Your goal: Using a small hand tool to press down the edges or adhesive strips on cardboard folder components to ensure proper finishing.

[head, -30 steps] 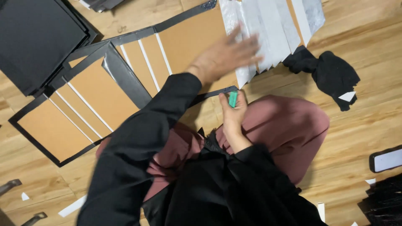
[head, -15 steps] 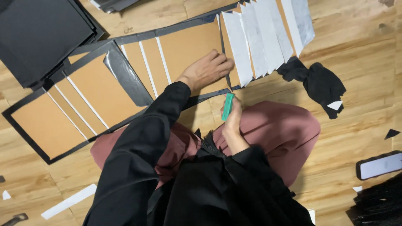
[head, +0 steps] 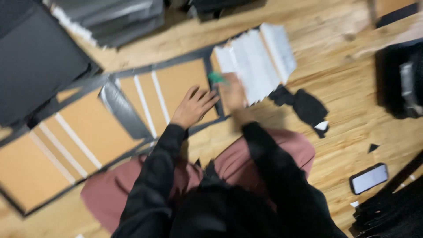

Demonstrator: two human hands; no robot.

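Cardboard panels [head: 176, 88] lie on wooden floor [head: 343, 79].

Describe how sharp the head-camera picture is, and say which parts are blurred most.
Head view: motion blur smears the whole frame; the right hand and its small green tool are blurred most, the left hand on the brown board reads more clearly; the phone stays fairly crisp.

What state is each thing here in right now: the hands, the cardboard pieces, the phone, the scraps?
left hand: flat, fingers spread, pressing the brown board
right hand: blurred, gripping a small green tool
brown board: lying flat, dark-edged, white strips across it
white folded sheets: fanned out on the floor
phone: face up, screen pale
black scraps: loose on the floor
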